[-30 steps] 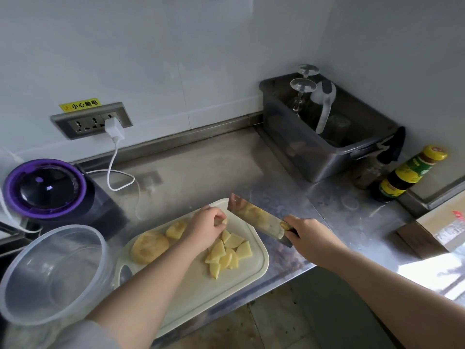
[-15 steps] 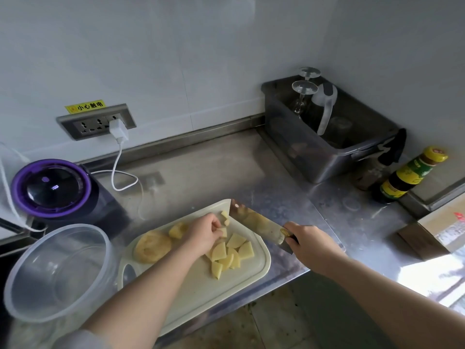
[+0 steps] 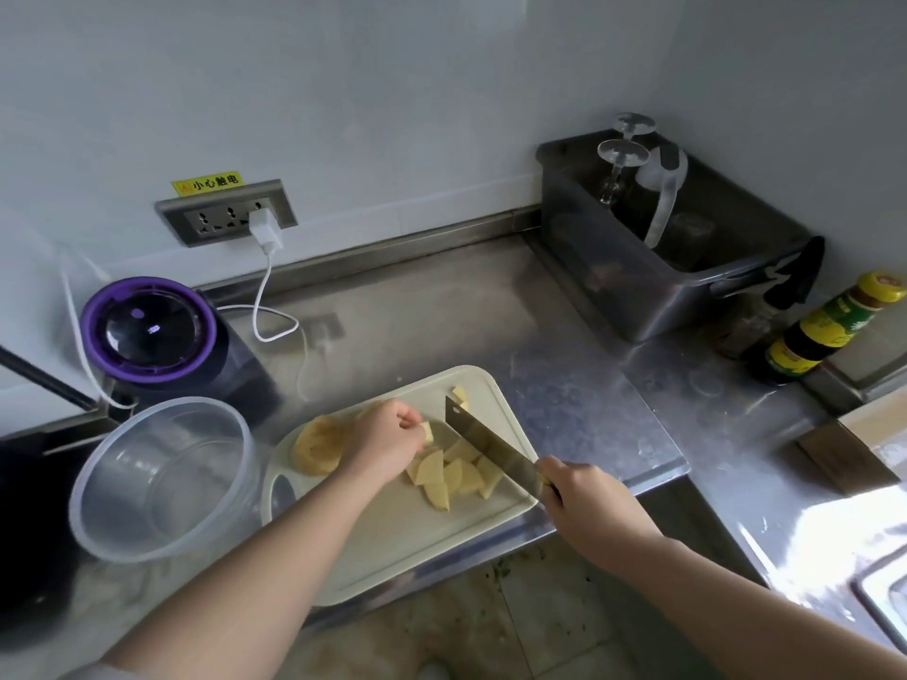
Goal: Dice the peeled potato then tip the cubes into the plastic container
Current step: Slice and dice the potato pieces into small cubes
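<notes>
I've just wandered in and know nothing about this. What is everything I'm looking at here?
counter: one, steel, along the wall
cutting board: one, cream, at the counter's front edge
potato chunk: one, large, yellow-brown, at the board's left end
potato pieces: a small pile, pale yellow, on the board by the blade
knife: one, steel, over the board
plastic container: one, clear, left of the board
appliance: one, dark with purple lid, behind the container
socket: one, grey, on the wall
plug: one, white, in the socket
tub: one, grey, back right
glasses: two, clear, upturned in the tub
bottle: one, dark with yellow cap, right of the tub
left hand: pinches a potato bit near the blade
right hand: grips the knife handle
</notes>
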`<state>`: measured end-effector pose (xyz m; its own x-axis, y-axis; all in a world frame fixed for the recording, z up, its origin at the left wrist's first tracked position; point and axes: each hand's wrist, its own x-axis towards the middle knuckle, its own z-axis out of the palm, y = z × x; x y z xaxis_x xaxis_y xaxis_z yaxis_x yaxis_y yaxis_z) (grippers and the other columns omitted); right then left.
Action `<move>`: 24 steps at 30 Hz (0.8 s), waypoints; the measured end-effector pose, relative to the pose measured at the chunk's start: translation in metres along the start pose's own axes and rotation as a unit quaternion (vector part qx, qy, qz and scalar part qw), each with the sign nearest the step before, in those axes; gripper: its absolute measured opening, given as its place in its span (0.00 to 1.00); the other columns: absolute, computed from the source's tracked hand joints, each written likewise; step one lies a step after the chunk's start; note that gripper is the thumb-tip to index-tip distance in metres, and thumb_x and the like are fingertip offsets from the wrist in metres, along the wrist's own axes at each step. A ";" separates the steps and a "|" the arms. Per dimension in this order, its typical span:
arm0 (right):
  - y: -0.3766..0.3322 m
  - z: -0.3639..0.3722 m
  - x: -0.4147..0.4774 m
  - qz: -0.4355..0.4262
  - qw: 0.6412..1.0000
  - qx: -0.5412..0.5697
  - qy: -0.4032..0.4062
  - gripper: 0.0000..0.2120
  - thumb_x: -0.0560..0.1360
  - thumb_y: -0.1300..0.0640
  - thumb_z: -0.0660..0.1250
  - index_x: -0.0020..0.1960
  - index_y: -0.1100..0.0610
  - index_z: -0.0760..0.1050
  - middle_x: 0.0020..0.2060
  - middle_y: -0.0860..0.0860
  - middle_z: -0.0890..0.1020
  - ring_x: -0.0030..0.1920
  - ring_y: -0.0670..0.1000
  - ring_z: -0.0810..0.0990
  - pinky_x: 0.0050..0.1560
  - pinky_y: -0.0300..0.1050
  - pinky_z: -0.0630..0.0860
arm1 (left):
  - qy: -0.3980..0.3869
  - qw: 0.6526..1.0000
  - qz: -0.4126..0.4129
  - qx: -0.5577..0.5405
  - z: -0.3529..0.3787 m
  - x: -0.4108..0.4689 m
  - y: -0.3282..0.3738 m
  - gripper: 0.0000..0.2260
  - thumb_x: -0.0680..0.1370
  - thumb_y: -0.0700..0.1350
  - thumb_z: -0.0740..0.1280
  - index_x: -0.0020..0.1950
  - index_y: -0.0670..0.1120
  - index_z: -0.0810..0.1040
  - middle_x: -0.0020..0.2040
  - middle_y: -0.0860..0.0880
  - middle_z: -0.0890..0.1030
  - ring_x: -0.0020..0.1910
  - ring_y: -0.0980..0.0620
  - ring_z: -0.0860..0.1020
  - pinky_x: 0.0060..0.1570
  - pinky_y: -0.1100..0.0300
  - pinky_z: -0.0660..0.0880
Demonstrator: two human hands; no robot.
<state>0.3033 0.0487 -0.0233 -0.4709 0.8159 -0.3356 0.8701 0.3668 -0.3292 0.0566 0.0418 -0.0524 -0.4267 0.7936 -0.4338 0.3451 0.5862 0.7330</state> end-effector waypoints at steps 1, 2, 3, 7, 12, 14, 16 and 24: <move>-0.004 0.005 -0.001 -0.004 1.000 0.008 -0.001 0.07 0.81 0.60 0.54 0.46 0.53 0.67 0.33 0.48 0.73 0.32 0.49 0.72 0.31 0.40 0.68 | -0.030 0.999 -0.029 -0.009 -0.001 -0.010 -0.001 0.07 0.75 0.38 0.63 0.41 0.50 0.74 0.39 0.48 0.80 0.40 0.48 0.82 0.41 0.53 0.81; -0.009 0.008 -0.002 -0.009 1.000 0.017 -0.003 0.07 0.80 0.60 0.54 0.48 0.54 0.70 0.34 0.49 0.75 0.33 0.50 0.75 0.33 0.42 0.71 | -0.067 0.995 -0.066 -0.024 -0.003 -0.021 -0.002 0.06 0.76 0.38 0.63 0.43 0.48 0.74 0.40 0.47 0.80 0.40 0.49 0.81 0.38 0.56 0.79; -0.014 0.012 -0.003 -0.013 1.000 0.027 -0.005 0.07 0.81 0.60 0.55 0.51 0.54 0.71 0.36 0.49 0.76 0.35 0.49 0.77 0.35 0.43 0.74 | -0.103 0.988 -0.104 -0.042 -0.004 -0.030 -0.005 0.05 0.77 0.37 0.63 0.45 0.47 0.75 0.42 0.47 0.80 0.40 0.49 0.81 0.37 0.57 0.79; -0.029 0.023 -0.005 -0.035 0.999 0.038 -0.007 0.07 0.81 0.59 0.56 0.55 0.54 0.71 0.40 0.48 0.77 0.37 0.48 0.78 0.36 0.39 0.74 | -0.148 0.972 -0.153 -0.098 -0.007 -0.054 -0.024 0.06 0.79 0.38 0.62 0.53 0.46 0.75 0.50 0.45 0.82 0.46 0.50 0.82 0.43 0.56 0.79; -0.048 0.036 -0.006 -0.051 0.998 0.046 -0.007 0.07 0.81 0.58 0.57 0.57 0.53 0.71 0.40 0.48 0.77 0.38 0.49 0.79 0.39 0.43 0.78 | -0.081 0.975 -0.153 -0.143 -0.011 -0.057 -0.038 0.07 0.80 0.37 0.62 0.55 0.44 0.76 0.51 0.45 0.82 0.49 0.48 0.82 0.49 0.55 0.80; -0.055 0.039 -0.005 -0.057 0.997 0.048 -0.013 0.07 0.81 0.59 0.57 0.57 0.54 0.71 0.40 0.49 0.78 0.38 0.50 0.79 0.39 0.45 0.78 | -0.073 0.978 -0.148 -0.128 -0.016 -0.059 -0.043 0.07 0.79 0.38 0.62 0.55 0.44 0.76 0.50 0.46 0.82 0.49 0.50 0.82 0.49 0.56 0.79; -0.058 0.040 -0.004 -0.058 0.996 0.059 -0.015 0.08 0.81 0.59 0.57 0.58 0.54 0.71 0.40 0.49 0.77 0.37 0.49 0.78 0.36 0.41 0.76 | -0.065 0.982 -0.140 -0.111 -0.021 -0.060 -0.046 0.07 0.79 0.38 0.62 0.55 0.45 0.76 0.50 0.46 0.81 0.49 0.50 0.81 0.49 0.56 0.80; -0.037 0.003 0.007 -0.034 0.998 0.045 0.017 0.07 0.81 0.58 0.56 0.56 0.55 0.72 0.36 0.50 0.77 0.33 0.49 0.77 0.31 0.40 0.71 | -0.035 0.998 -0.022 -0.045 -0.023 -0.044 -0.026 0.05 0.79 0.40 0.63 0.53 0.46 0.77 0.47 0.49 0.80 0.45 0.53 0.80 0.41 0.63 0.79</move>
<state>0.2673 0.0392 -0.0162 -0.5212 0.8058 -0.2812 0.8193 0.3802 -0.4291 0.0470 -0.0121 -0.0401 -0.3799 0.7784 -0.4998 0.2495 0.6065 0.7549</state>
